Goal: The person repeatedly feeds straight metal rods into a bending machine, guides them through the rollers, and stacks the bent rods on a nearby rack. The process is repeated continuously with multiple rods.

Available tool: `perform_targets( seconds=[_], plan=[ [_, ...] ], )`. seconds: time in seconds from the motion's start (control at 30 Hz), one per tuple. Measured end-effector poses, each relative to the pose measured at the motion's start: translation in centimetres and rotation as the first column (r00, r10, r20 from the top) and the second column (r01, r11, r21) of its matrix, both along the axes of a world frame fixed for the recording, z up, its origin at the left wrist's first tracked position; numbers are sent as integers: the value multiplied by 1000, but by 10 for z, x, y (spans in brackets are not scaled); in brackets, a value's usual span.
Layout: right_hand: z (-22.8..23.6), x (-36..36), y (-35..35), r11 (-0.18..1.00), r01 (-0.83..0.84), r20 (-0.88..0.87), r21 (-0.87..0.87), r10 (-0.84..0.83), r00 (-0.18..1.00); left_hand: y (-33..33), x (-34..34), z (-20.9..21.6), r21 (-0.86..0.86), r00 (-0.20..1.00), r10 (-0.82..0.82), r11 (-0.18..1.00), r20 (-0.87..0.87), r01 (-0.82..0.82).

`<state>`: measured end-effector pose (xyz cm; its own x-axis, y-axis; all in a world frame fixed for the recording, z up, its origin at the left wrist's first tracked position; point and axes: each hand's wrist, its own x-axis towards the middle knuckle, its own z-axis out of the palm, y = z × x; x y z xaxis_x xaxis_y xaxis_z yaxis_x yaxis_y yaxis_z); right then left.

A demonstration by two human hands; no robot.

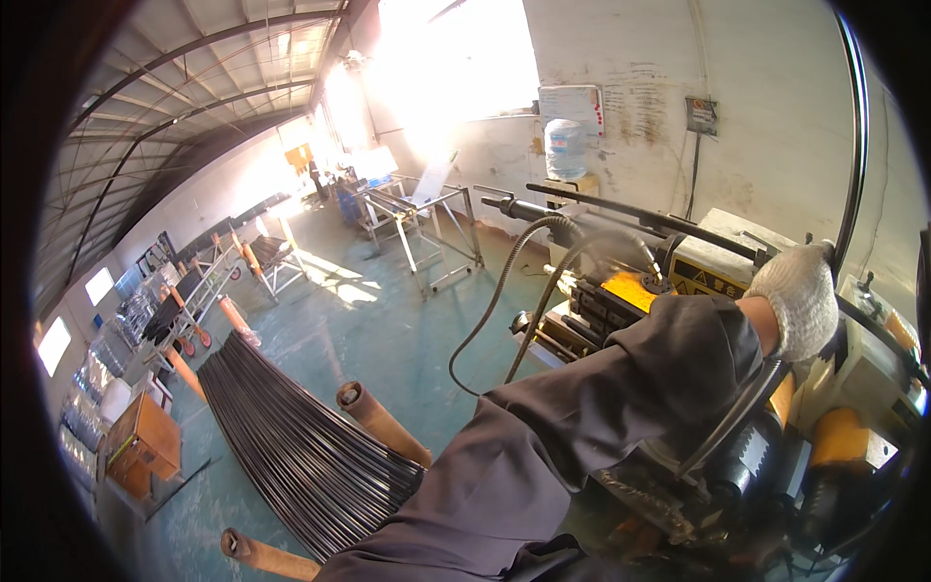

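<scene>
Fingers [813, 286] curled around black tube [857, 126]

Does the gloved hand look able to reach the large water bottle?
Probably not: the large water bottle stands back by the wall, with yellow-and-black machinery apparently between it and the gloved hand.

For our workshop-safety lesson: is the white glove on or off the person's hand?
On: the white glove covers the hand; bare wrist shows between it and the dark sleeve.

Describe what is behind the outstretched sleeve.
Beyond the sleeve, a yellow block, two hoses and black rods can be seen. What the sleeve directly covers cannot, so the machine shows only in part.
</scene>
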<state>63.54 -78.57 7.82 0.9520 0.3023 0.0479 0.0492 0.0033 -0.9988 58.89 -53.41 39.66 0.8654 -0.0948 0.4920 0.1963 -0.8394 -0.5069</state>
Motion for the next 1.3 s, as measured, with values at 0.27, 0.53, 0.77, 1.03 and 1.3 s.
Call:
perform_targets(
  seconds=[0.27, 0.53, 0.77, 1.03, 1.3],
  plan=[
    [-1, 4, -6, 999, -30, -10, 23, 30, 1000, 23, -38, 7, -62, 975, -220, 974, -6, 219],
    [-1, 16, -15, 996, -75, -17, 56, 76, 997, 40, -40, 2, -49, 961, -277, 960, -5, 276],
    [0, 32, -23, 991, -107, -10, 77, 108, 994, 44, -45, 4, 60, 887, -460, 888, 50, 457],
    [-1, 45, -35, 989, -122, -7, 89, 123, 992, 40, -53, 11, -45, 907, -420, 906, 11, 420],
    [-5, 42, -43, 989, -110, -21, 99, 113, 993, 41, -52, 14, -51, 926, -377, 926, -31, 375]
  ],
)
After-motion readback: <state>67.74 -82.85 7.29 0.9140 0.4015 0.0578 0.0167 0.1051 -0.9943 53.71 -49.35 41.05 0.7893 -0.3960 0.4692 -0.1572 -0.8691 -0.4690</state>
